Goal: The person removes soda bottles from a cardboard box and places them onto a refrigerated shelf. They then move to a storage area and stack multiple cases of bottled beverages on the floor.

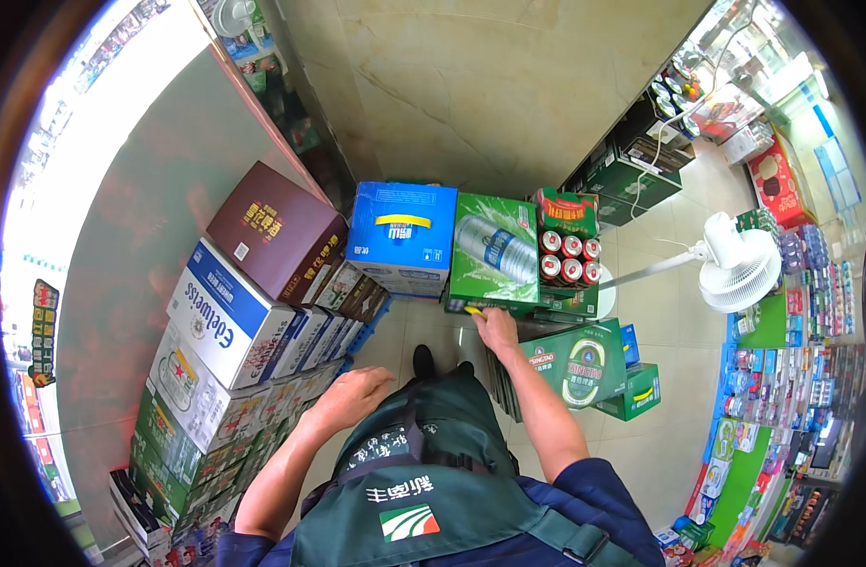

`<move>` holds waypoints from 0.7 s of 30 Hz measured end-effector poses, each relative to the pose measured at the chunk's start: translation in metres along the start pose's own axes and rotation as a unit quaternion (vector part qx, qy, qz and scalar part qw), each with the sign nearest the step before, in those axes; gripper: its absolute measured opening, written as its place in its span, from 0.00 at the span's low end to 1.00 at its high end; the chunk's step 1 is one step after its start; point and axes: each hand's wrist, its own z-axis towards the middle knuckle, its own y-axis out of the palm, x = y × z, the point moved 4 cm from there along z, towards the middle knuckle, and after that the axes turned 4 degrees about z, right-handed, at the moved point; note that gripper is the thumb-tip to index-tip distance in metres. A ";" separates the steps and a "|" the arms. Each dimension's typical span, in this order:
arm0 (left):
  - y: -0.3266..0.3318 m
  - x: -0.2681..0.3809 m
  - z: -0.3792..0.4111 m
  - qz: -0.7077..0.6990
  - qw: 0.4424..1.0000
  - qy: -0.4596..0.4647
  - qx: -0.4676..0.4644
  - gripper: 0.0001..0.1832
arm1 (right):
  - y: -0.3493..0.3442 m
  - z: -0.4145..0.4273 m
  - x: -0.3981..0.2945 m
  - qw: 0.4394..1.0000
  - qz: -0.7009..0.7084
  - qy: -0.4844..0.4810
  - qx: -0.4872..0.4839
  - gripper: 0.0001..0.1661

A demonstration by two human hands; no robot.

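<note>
My right hand [495, 329] reaches forward to the front of a stack of green beer cartons; its fingers are at a yellow handle [473, 310] low on the near side, and its grip on the handle is partly hidden. The top green carton [493, 248] shows a printed can. A blue carton [403, 248] with a yellow handle stands left of it, and a pack of red-and-silver cans [571, 256] right of it. My left hand [358, 393] hangs before my green apron, its fingers together and slightly bent, holding nothing that I can see.
Stacked beer cartons [227, 312] line the left side. Flattened green cartons [575, 365] lean by my right arm, with small green and blue boxes behind. A white standing fan [738, 262] is at the right, before stocked shelves [787, 375]. A stone-patterned wall [475, 92] rises ahead.
</note>
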 end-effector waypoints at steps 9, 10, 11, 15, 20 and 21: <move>0.016 0.025 0.036 -0.035 0.999 -0.015 -0.038 0.25 | -0.102 -0.107 -0.072 0.994 0.032 -0.066 0.083 0.22; 0.022 0.029 0.042 -0.039 0.997 -0.012 -0.060 0.32 | -0.114 -0.115 -0.074 0.991 0.040 -0.076 0.098 0.22; 0.027 0.033 0.047 -0.025 0.999 0.016 -0.041 0.33 | -0.122 -0.120 -0.073 0.993 0.048 -0.062 0.093 0.23; 0.045 0.057 0.069 0.002 0.996 0.087 -0.013 0.38 | -0.156 -0.132 -0.070 0.996 0.065 0.018 0.051 0.23; 0.054 0.083 0.083 0.005 0.996 0.079 -0.038 0.40 | -0.204 -0.144 -0.071 0.991 0.114 0.043 0.050 0.19; 0.052 0.087 0.086 -0.008 0.996 0.085 -0.033 0.40 | -0.217 -0.144 -0.073 0.989 0.131 0.025 0.068 0.19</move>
